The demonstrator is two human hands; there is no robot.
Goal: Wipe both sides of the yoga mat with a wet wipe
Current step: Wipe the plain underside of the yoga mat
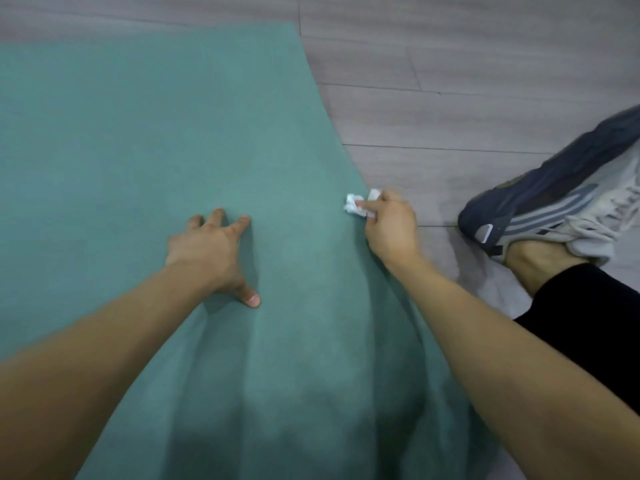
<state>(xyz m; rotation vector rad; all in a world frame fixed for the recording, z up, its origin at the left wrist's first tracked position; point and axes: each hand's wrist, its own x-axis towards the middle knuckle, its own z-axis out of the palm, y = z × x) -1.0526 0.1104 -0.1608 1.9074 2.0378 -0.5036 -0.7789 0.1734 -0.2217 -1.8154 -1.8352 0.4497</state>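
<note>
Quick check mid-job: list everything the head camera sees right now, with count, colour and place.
yoga mat: one, teal, spread over the floor, filling left and centre.
wet wipe: one, white, crumpled, at the mat's right edge.
floor: grey wood-look planks, top and right.
shoe: one, navy and grey, on the floor at right.
trouser leg: black, lower right.
left hand: fingers spread, pressing on the mat.
right hand: pinches the wipe.

Matt teal mat [156, 133], grey wood-grain floor [450, 64]

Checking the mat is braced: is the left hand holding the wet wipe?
No, the left hand presses flat on the yoga mat; the right hand grips the wet wipe.
</note>
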